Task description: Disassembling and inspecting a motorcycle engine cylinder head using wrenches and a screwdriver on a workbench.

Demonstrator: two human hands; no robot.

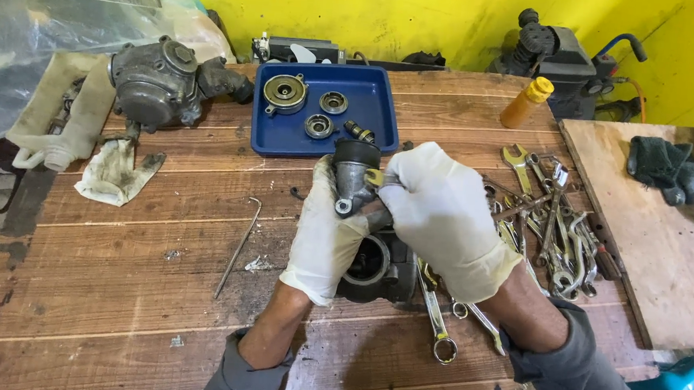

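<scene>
My left hand (324,234), in a white glove, holds a small grey metal cylinder part (354,175) with a black cap on top, lifted above the wooden table (117,285). My right hand (442,217), also gloved, pinches a small yellowish tool (374,177) against the side of that part. Below both hands a larger dark round metal housing (375,265) rests on the table. A blue tray (286,139) just beyond holds two or three round metal pieces and a small fitting.
A pile of wrenches (554,224) lies to the right, with two more wrenches (436,321) near my right wrist. A thin hooked rod (238,248) lies left. A grey pump body (161,83), a dirty rag (115,173), an orange bottle (527,102) and a wooden board (665,247) surround the space.
</scene>
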